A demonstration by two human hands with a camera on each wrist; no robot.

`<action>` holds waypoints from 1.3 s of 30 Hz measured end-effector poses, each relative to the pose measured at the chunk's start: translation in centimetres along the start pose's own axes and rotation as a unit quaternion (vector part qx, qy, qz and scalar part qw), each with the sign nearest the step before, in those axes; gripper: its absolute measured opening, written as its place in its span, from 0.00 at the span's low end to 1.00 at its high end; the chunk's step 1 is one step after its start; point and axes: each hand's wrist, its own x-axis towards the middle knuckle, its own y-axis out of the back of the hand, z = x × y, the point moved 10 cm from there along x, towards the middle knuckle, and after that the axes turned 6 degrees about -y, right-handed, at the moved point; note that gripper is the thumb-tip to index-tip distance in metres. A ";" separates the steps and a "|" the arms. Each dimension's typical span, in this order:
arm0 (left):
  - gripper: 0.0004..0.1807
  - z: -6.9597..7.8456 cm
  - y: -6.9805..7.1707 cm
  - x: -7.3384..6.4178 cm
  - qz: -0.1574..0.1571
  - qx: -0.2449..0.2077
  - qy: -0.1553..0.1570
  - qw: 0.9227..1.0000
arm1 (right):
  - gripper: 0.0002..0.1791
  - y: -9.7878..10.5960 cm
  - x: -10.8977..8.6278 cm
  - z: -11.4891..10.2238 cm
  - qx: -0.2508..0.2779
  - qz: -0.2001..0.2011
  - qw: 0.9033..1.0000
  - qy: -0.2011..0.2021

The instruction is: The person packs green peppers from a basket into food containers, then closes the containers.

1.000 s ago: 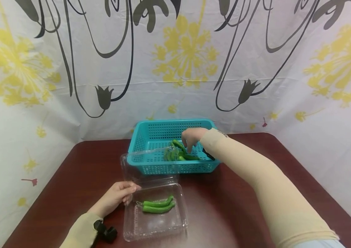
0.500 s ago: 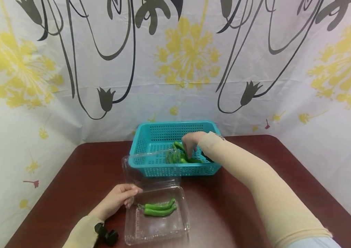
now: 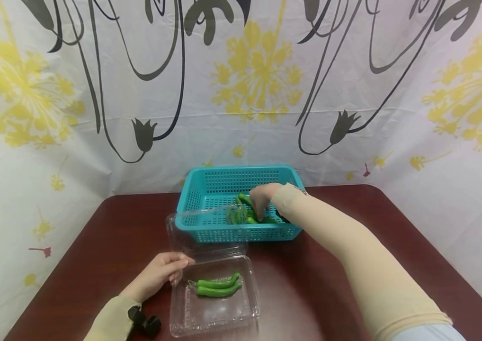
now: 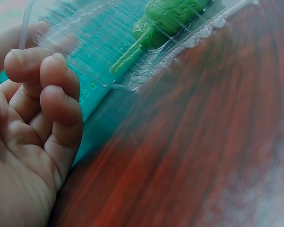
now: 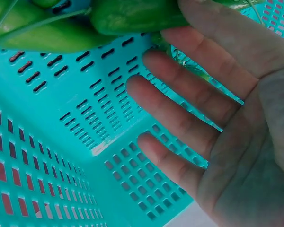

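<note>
In the head view my left hand (image 3: 162, 272) pinches the left edge of a clear plastic clamshell container (image 3: 181, 312), near the hinge. Its lid stands raised. Two green chili peppers (image 3: 217, 289) lie side by side in the base. The left wrist view has the fingers (image 4: 61, 104) curled by the clear rim, with green peppers blurred through the plastic. My right hand (image 3: 263, 198) reaches down into a turquoise basket (image 3: 241, 234). Seen from the right wrist, thumb and index finger pinch the end of a green chili pepper (image 5: 137, 16); the other fingers are spread, touching nothing.
Several more green peppers (image 3: 244, 199) lie in the basket near its front wall, partly behind the raised lid. The basket stands at the back of a dark red-brown table (image 3: 134, 222). A patterned white cloth (image 3: 241, 137) hangs behind and at both sides.
My right hand has lowered into the basket, and its fingers have come down onto the peppers. The left hand and the container stay put; the head view shifts slightly.
</note>
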 end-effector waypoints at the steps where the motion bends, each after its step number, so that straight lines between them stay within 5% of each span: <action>1: 0.18 0.0 0.0 0.0 0.000 0.000 -0.001 1.000 | 0.03 0.0 0.0 0.0 0.001 -0.001 1.000 0.000; 25: 0.16 0.0 0.1 0.0 0.002 0.006 0.012 1.000 | 0.05 1.2 -1.9 0.6 -0.004 -0.010 1.000 -0.004; 39: 0.18 -0.2 0.1 0.0 0.006 0.012 0.023 1.000 | 0.11 2.3 -2.9 0.3 -0.022 0.012 0.999 0.030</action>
